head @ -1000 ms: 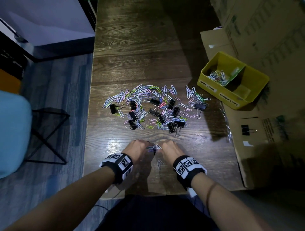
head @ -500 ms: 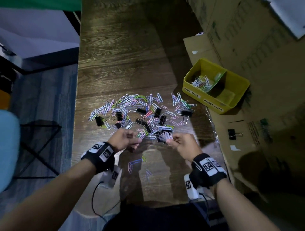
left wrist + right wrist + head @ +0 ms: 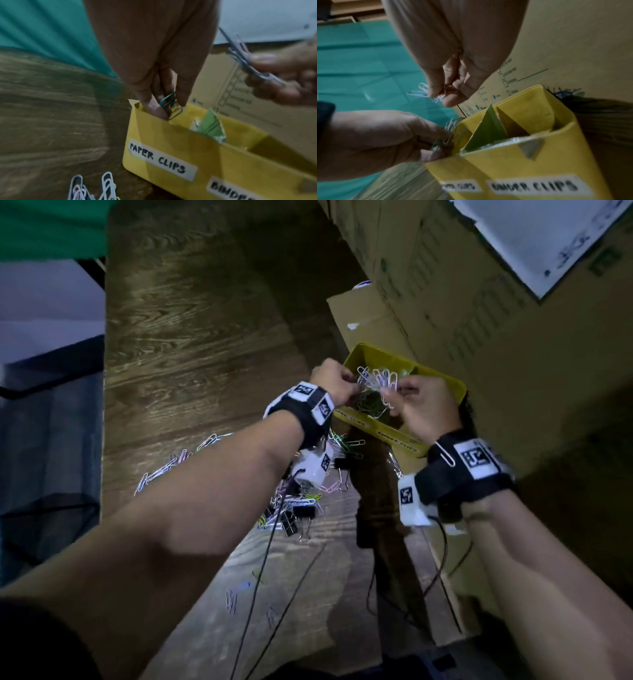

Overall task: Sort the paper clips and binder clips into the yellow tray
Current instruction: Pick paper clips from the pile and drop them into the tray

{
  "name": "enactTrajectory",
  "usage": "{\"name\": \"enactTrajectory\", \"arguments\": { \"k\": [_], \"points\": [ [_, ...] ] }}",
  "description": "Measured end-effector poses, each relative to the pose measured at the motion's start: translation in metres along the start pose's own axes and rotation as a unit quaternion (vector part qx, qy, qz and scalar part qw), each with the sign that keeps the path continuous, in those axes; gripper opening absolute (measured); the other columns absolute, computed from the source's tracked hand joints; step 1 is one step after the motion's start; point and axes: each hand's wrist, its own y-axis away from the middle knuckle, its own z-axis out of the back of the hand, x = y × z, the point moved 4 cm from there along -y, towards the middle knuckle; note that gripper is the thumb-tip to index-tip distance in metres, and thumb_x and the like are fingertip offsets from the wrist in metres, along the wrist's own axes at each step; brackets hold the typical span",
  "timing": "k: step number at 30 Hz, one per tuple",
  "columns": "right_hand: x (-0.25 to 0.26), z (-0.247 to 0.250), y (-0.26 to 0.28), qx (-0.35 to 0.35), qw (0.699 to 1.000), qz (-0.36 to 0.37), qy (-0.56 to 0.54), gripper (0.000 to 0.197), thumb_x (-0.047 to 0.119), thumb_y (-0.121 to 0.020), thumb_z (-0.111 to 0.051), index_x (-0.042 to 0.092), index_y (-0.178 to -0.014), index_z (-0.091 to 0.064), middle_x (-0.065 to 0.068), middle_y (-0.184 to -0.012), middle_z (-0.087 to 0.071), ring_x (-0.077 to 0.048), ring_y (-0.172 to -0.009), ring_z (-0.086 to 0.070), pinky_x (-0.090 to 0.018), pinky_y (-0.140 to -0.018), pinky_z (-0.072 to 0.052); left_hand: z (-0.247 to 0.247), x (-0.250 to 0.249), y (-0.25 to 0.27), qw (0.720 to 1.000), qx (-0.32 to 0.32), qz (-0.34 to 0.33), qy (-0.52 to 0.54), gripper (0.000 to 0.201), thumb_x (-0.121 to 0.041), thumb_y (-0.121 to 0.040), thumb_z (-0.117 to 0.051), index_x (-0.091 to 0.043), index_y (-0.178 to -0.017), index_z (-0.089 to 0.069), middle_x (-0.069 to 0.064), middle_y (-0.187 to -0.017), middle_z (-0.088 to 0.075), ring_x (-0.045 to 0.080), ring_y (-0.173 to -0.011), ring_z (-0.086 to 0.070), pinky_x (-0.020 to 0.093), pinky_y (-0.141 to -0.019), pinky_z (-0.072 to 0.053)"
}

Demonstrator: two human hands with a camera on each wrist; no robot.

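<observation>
Yellow tray (image 3: 442, 378): one, with two labelled compartments. Hands: two, left hand (image 3: 334, 383) and right hand (image 3: 423, 405). Paper clips (image 3: 378, 380): too many to count. Black binder clips (image 3: 301, 513): at least three visible. Cardboard boxes (image 3: 513, 313): count unclear.

Yellow tray (image 3: 442, 378), green clip (image 3: 167, 100), wht clips (image 3: 380, 380)

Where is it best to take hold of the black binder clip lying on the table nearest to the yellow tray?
Probably the binder clip by its black body, from above, pinching both flat sides. Its wire handles lie flat toward the person, thin and springy, so they offer a poorer hold.
</observation>
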Motion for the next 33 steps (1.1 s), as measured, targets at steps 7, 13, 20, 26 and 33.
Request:
{"name": "enactTrajectory", "arguments": {
  "k": [7,13,20,26,33],
  "points": [
    [-0.003,-0.013,-0.056,0.017,0.989,-0.02,0.147,0.018,0.023,-0.089,-0.062,0.006,-0.095,-0.067,-0.011,-0.094,-0.068,-0.025,-0.088,-0.063,-0.035,-0.078,-0.05,-0.006,0.003,-0.005,0.994,0.002,-0.036,-0.1,0.02,-0.025,-0.085,-0.064,-0.008,-0.092,-0.071,0.017,-0.094,-0.067,0.027,-0.094,-0.058,0.022,-0.078,-0.042],
    [0.0,-0.041,-0.073,0.048,0.951,-0.007,0.305,0.023,0.022,-0.089,-0.063,0.001,-0.098,-0.066,-0.019,-0.101,-0.065,-0.034,-0.093,-0.062,-0.034,-0.074,-0.05,0.01,0.012,0.003,0.998,-0.05,-0.042,0.011,0.013,-0.024,-0.073,-0.077,-0.014,-0.071,-0.069,-0.002,-0.07,-0.066,0.009,-0.066,-0.058,0.018,-0.066,-0.046],
    [0.0,-0.051,-0.067,0.067,0.944,-0.024,0.323,0.025,0.02,-0.085,-0.068,0.005,-0.105,-0.067,-0.018,-0.107,-0.066,-0.032,-0.097,-0.063,-0.035,-0.08,-0.053,0.033,0.028,0.019,0.997,-0.045,-0.036,0.045,0.012,-0.023,-0.087,-0.063,-0.015,-0.082,-0.072,0.003,-0.068,-0.069,0.003,-0.05,-0.057,0.016,-0.052,-0.048],
    [0.004,-0.054,-0.053,0.054,0.952,-0.031,0.3,0.026,0.033,-0.08,-0.072,0.008,-0.075,-0.068,-0.012,-0.09,-0.068,-0.029,-0.087,-0.064,-0.037,-0.078,-0.054,0.057,0.068,0.064,0.998,-0.009,-0.039,0.046,0.014,-0.02,-0.087,-0.063,-0.017,-0.074,-0.068,0.005,-0.069,-0.069,0.016,-0.057,-0.063,0.031,-0.058,-0.056],
    [0.012,-0.056,-0.02,0.061,0.95,0.028,0.305,0.038,0.001,-0.093,-0.051,0.014,-0.128,-0.056,-0.017,-0.132,-0.054,-0.032,-0.121,-0.051,-0.04,-0.102,-0.04,0.066,0.148,0.136,0.994,0.068,-0.048,-0.065,0.014,-0.021,-0.087,-0.063,-0.011,-0.078,-0.069,0.005,-0.07,-0.068,0.013,-0.058,-0.057,0.025,-0.062,-0.047]
  ]
}}
